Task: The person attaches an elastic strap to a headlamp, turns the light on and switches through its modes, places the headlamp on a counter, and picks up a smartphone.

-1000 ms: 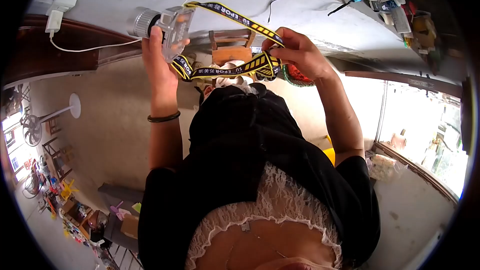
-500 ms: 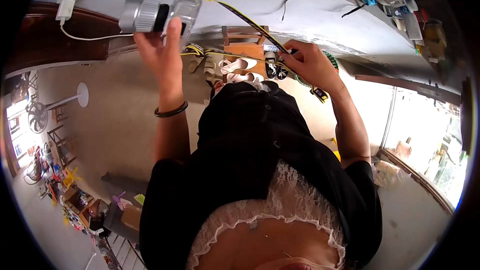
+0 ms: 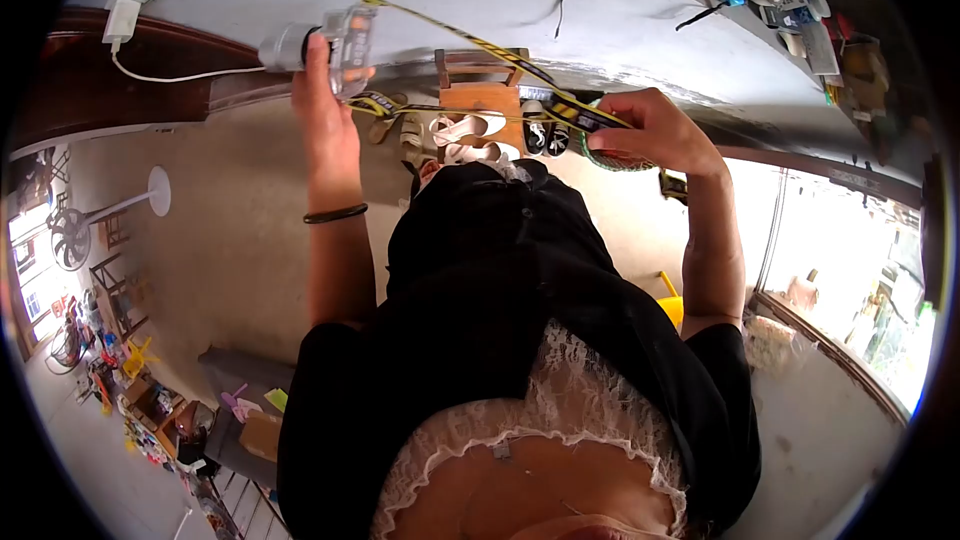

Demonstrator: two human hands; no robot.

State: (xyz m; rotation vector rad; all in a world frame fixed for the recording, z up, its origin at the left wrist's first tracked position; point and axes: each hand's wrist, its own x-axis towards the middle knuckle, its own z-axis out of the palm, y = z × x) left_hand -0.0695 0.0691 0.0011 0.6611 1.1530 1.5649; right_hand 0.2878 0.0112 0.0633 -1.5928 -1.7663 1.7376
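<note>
Left hand [image 3: 328, 130] is closed around a headlamp [image 3: 352, 45], its silver barrel [image 3: 283, 46] jutting left; the right hand [image 3: 662, 135], fingers bent together, pinches the headlamp's black-and-yellow strap [image 3: 533, 70], stretched across the wooden chair's [image 3: 482, 97] top edge.

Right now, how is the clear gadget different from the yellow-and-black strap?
The clear gadget is chunky and see-through; the strap is flat, yellow and black. The left hand grips the clear gadget; the right hand holds the strap. The clear gadget is compact, while the strap stretches between the hands. Both are held up, and they look joined.
</note>
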